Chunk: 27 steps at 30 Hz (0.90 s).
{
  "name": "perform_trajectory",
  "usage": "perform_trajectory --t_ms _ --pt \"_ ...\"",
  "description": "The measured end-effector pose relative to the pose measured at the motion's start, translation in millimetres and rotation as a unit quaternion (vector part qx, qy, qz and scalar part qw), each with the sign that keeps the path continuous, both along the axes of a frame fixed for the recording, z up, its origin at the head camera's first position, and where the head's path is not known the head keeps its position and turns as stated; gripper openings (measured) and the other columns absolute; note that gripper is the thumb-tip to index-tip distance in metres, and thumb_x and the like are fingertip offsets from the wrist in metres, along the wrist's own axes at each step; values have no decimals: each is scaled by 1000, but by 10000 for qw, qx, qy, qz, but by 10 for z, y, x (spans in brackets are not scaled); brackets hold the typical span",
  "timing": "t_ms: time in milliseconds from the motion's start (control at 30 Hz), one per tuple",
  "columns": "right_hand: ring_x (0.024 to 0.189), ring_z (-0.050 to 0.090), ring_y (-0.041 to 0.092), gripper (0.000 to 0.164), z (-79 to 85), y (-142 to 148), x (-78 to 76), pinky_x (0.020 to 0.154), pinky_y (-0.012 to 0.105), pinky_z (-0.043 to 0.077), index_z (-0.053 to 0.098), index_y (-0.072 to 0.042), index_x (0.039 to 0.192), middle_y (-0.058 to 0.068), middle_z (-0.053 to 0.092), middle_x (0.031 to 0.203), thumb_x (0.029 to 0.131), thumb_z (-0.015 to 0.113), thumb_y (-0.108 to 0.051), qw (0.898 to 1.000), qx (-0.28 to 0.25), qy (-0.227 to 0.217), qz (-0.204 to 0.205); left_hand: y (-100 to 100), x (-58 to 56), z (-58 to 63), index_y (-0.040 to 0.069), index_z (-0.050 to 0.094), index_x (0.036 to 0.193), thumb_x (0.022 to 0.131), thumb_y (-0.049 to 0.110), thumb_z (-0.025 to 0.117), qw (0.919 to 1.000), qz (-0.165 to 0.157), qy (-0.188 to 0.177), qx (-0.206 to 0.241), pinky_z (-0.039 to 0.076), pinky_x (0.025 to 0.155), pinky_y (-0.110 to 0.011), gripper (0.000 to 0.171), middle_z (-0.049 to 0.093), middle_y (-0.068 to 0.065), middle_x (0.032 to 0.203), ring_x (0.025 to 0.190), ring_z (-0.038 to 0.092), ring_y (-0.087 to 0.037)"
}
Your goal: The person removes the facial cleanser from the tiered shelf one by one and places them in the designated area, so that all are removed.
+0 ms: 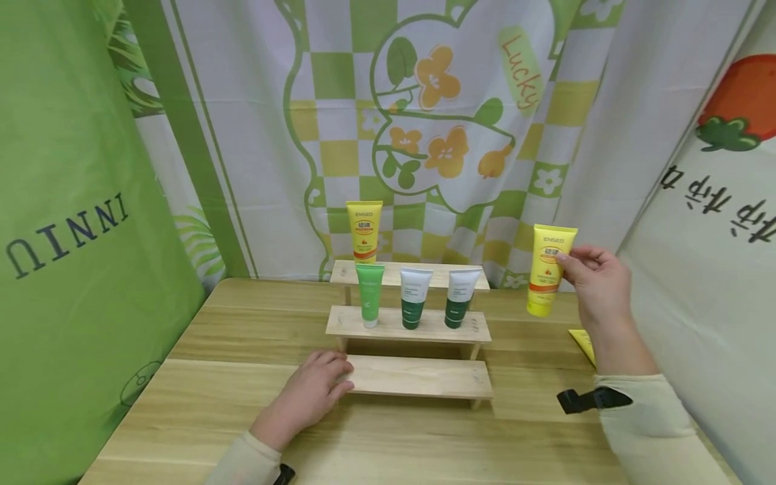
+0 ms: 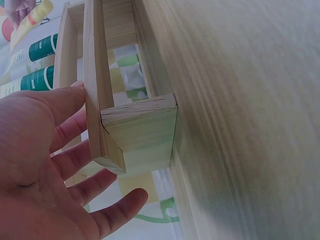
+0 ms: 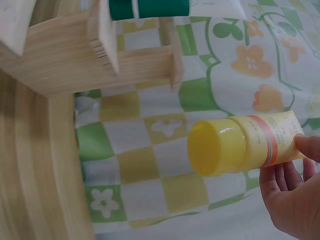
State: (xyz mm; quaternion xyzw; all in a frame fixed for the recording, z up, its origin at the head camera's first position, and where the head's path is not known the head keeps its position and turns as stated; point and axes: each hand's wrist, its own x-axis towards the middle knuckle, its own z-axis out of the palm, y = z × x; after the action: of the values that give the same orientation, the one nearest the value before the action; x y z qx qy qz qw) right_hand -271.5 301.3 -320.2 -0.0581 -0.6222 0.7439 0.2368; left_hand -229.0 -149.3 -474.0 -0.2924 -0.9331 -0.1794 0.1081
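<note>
My right hand (image 1: 600, 283) pinches a yellow tube (image 1: 550, 269) near its flat upper end, thumb in front, cap downward. The tube is in the air right of a stepped wooden display rack (image 1: 418, 377); its round yellow cap (image 3: 205, 148) faces the right wrist camera. At the rack's left end, my left hand (image 1: 312, 387) touches the lowest step, its fingers fairly straight in the left wrist view. On the middle step stand a green tube (image 1: 370, 296) and two white-and-green tubes (image 1: 415, 300) (image 1: 461, 298). Another yellow tube (image 1: 364, 232) stands at the left of the top step.
Beside my right forearm, a yellow object (image 1: 582, 345) lies on the wooden table (image 1: 242, 377), partly hidden. A patterned curtain (image 1: 339, 87) hangs behind the rack. Green cloth (image 1: 73, 236) borders the left side, and a white printed cloth (image 1: 715, 269) the right.
</note>
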Motion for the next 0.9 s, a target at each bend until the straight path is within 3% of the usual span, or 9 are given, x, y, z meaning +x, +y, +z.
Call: perform_trajectory --t_ms 233,433,567,733,900 --pt "77 64 5 25 -342 204 88 63 16 53 58 -1 102 -5 70 83 84 77 -4 9989 -25 -463 -56 4 -25 -9 11 68 114 93 34 66 10000 -48 -34 -24 41 104 -47 31 61 -6 125 118 52 -29" --pt "77 62 4 28 -624 365 107 64 15 52 58 -3 107 -10 67 83 87 75 -12 9925 546 -1076 -199 1 -35 -1 11 67 114 93 32 67 10000 -35 -86 27 42 103 -48 30 60 -7 126 119 52 -31" --pt "76 59 2 30 -827 439 111 63 16 51 59 -4 111 -15 64 81 90 74 -19 9778 1346 -1573 -331 2 -28 7 10 67 114 93 31 67 9998 -39 -166 42 41 104 -49 30 60 -8 126 119 51 -32" --pt "77 58 0 43 -1029 472 113 65 18 52 56 4 124 -17 61 84 93 69 -24 9528 2295 -1953 -377 -7 -5 5 10 67 114 93 31 67 9996 -22 -266 81 40 105 -49 29 60 -8 126 119 51 -32" --pt "77 58 2 47 -1161 514 107 64 21 53 56 4 129 -9 63 91 94 66 -26 9375 2628 -2241 -421 2 -13 -8 10 68 113 93 30 67 9997 -18 -245 67 40 105 -48 29 60 -9 126 119 51 -31"
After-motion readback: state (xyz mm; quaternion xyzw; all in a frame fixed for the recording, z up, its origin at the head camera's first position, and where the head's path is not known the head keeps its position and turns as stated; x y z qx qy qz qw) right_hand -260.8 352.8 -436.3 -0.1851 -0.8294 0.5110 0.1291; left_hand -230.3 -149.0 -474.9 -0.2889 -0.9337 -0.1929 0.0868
